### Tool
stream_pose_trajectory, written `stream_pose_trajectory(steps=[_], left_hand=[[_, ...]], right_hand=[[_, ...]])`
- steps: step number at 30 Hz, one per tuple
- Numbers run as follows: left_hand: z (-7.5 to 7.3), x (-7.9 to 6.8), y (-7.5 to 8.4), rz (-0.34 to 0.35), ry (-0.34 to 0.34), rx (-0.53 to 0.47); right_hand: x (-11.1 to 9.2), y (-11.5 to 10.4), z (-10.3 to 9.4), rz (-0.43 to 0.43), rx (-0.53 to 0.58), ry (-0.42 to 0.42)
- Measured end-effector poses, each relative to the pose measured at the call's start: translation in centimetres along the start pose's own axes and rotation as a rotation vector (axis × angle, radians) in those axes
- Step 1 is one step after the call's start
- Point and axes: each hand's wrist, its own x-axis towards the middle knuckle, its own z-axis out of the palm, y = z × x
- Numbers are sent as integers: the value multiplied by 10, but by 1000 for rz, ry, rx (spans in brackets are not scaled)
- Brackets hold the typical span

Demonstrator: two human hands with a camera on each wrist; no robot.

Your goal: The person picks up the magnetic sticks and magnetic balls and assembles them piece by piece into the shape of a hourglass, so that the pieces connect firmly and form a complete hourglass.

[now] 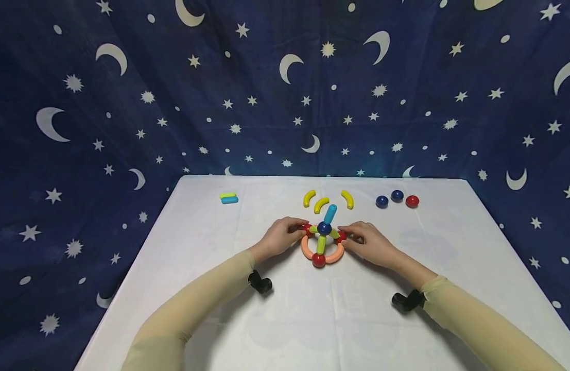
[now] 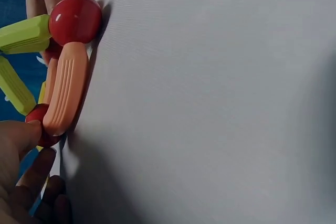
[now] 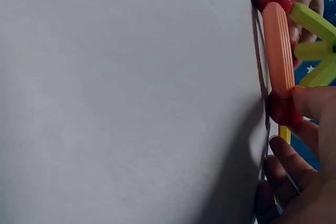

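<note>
A toy frame of balls and rods sits on the white table between my hands. Its base ring has curved orange rods [image 1: 334, 256] joined by red balls, one of them the front red ball [image 1: 318, 260]. Green rods [image 1: 321, 245] slope up to a dark blue ball [image 1: 324, 228], topped by a leaning light blue rod [image 1: 330, 214]. My left hand [image 1: 281, 237] pinches the left red ball [image 2: 37, 119] between thumb and fingers. On the opposite side, my right hand [image 1: 370, 245] pinches the right red ball [image 3: 282, 109]. The ring's far side is partly hidden.
Behind the frame lie three curved yellow rods [image 1: 321, 205]. To the back right are two dark blue balls [image 1: 382, 201] and a loose red ball [image 1: 412, 201]. A short blue rod [image 1: 229, 200] and a yellow-green rod [image 1: 227, 195] lie at the back left. A starry curtain [image 1: 261, 144] hangs behind the table [image 1: 285, 330].
</note>
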Motion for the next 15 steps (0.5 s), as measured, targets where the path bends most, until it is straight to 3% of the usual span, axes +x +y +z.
stream_pose_trajectory(steps=[10,15], left_hand=[[8,13,12,8,-56,2],[-8,12,2,-1,-17,12]], right_hand=[[-16,11,2,36,52,42],[-18,16,4,61,125,37]])
